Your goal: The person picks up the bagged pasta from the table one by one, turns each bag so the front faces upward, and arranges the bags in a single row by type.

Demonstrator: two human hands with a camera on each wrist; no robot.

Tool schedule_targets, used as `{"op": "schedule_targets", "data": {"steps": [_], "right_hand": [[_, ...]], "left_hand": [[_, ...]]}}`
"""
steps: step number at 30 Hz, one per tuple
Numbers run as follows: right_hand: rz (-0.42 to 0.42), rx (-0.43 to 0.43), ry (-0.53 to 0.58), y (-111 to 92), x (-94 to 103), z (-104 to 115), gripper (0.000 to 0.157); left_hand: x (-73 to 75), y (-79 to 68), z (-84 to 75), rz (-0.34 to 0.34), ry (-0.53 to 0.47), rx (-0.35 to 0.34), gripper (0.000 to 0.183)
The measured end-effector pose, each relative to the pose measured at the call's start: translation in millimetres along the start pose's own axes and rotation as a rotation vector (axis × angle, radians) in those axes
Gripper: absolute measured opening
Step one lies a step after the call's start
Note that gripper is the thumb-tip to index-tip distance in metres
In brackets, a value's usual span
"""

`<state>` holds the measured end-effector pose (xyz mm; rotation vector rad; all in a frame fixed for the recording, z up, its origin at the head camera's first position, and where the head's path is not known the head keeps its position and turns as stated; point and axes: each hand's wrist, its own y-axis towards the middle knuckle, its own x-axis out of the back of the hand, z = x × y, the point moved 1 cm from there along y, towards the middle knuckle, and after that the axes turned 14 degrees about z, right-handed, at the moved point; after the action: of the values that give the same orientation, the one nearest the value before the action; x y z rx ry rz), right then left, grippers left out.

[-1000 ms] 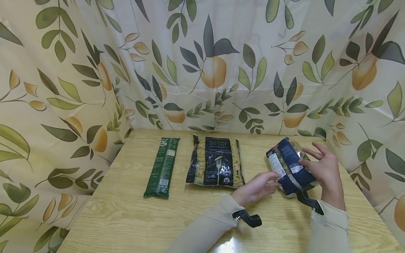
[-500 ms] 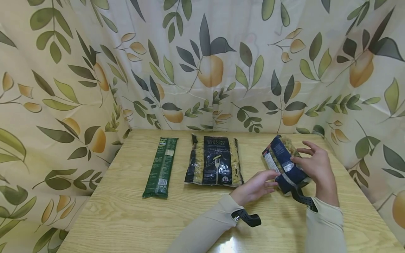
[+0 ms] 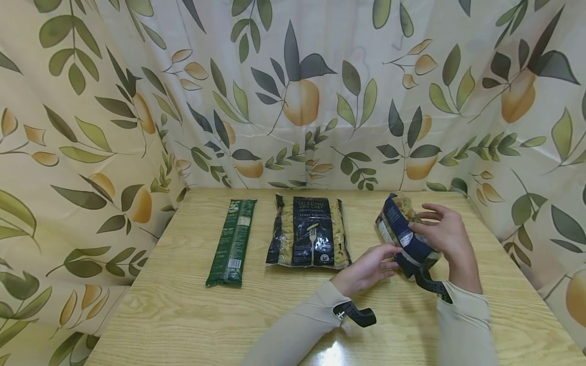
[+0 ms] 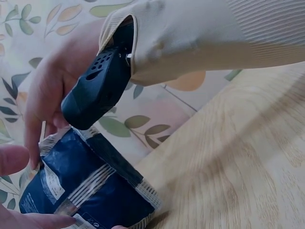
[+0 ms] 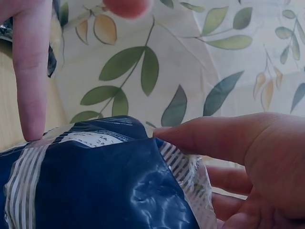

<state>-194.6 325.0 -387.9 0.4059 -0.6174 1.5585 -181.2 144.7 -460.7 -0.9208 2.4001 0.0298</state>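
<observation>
A navy-blue bag of pasta (image 3: 404, 229) with clear windows stands tilted at the right of the table. My right hand (image 3: 447, 238) grips its right side, the thumb on the near face and the other fingers behind, as the right wrist view shows at the bag's striped end (image 5: 188, 176). With nearly straight fingers, my left hand (image 3: 368, 269) touches the bag's lower left side. A straight left finger (image 5: 31, 86) presses on the bag in the right wrist view. In the left wrist view the bag's blue face (image 4: 100, 176) has a striped band across it.
A black bag of penne (image 3: 313, 234) lies flat left of the hands. Farther left is a long green pasta packet (image 3: 232, 244). The wooden table (image 3: 183, 315) ends at a leaf-and-fruit patterned curtain (image 3: 316, 147) behind and at the sides.
My right hand has moved left with the pasta bag, which has turned and tipped up more onto its edge. The left hand stays almost in place against it.
</observation>
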Motion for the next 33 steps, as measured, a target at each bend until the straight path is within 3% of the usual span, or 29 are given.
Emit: {"op": "schedule_targets", "data": {"steps": [12,24,33], "right_hand": [[0.052,0.077,-0.026,-1,-5.7,9,0.072],[0.095,0.096,-0.048,0,-8.5,12,0.074],[0.128,0.107,-0.07,0,-9.5,14,0.063]], "left_hand": [[3.6,-2.0,2.1,-0.04,-0.026,-0.005,0.036],[5.0,-2.3,4.7,-0.063,-0.029,-0.009,0.036],[4.8,-2.0,5.7,-0.084,-0.051,-0.024,0.008]]}}
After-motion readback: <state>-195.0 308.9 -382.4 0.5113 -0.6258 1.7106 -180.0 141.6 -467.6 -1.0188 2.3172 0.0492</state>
